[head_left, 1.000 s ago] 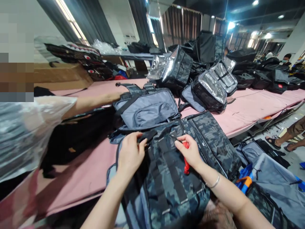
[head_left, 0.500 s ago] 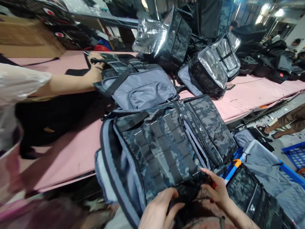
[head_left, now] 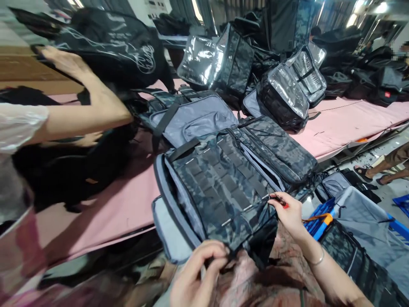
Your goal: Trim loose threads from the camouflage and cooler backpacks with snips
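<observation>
A camouflage backpack (head_left: 212, 175) with rows of dark webbing lies in front of me, its grey-lined compartment unzipped on the left side. My left hand (head_left: 203, 266) is closed in a pinch on the backpack's near edge. My right hand (head_left: 290, 213) is closed around small red-handled thread snips (head_left: 281, 201). Their dark tip touches or nearly touches the backpack's near right corner, by a short pale strip. Most of the snips is hidden inside the palm. Black fabric (head_left: 263, 241) hangs from the backpack between my hands.
At left, a co-worker's arm (head_left: 86, 117) reaches over a black bag (head_left: 111, 42) on the pink table (head_left: 137, 200). Bags with silver lining (head_left: 201, 57) stand behind. Below right are a blue crate (head_left: 398, 228) and more camouflage bags (head_left: 348, 251).
My right hand has moved up along the backpack's right edge with the snips. My left hand has shifted slightly left and down. The co-worker's hand has moved left, and a black bag appears there.
</observation>
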The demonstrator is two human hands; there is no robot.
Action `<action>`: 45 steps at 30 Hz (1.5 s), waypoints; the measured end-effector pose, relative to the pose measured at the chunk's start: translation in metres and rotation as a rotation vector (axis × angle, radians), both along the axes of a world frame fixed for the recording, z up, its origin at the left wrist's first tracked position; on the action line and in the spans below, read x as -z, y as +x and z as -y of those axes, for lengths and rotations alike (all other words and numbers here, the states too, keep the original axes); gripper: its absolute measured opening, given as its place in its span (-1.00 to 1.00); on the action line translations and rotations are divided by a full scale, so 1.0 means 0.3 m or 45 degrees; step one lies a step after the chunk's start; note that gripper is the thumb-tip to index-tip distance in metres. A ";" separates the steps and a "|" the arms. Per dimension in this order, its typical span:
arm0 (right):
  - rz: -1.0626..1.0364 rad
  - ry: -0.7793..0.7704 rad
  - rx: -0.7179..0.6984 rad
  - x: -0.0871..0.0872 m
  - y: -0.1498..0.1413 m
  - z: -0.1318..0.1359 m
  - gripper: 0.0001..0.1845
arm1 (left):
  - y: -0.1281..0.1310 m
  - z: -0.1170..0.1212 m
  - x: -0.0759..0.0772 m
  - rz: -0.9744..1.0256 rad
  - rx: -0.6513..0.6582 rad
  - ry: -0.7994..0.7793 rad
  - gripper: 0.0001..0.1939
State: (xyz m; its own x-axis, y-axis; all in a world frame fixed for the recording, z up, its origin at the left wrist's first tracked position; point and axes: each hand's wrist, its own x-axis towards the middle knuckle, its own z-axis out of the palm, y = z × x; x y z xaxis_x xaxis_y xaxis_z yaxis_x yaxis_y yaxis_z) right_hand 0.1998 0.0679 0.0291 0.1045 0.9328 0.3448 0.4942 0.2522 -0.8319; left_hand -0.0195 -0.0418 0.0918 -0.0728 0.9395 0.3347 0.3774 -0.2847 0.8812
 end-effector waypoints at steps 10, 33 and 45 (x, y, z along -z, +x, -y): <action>-0.335 -0.559 -0.519 -0.138 -0.069 0.176 -0.82 | 0.026 0.015 0.125 0.145 -0.111 0.083 -0.86; -1.175 -1.187 -0.799 -0.170 -0.144 0.193 -0.54 | 0.039 0.005 0.144 -0.036 0.040 0.404 -0.71; -0.247 -0.711 -1.004 -0.174 -0.007 0.178 -0.74 | 0.034 0.012 0.138 0.192 -0.093 0.323 -0.89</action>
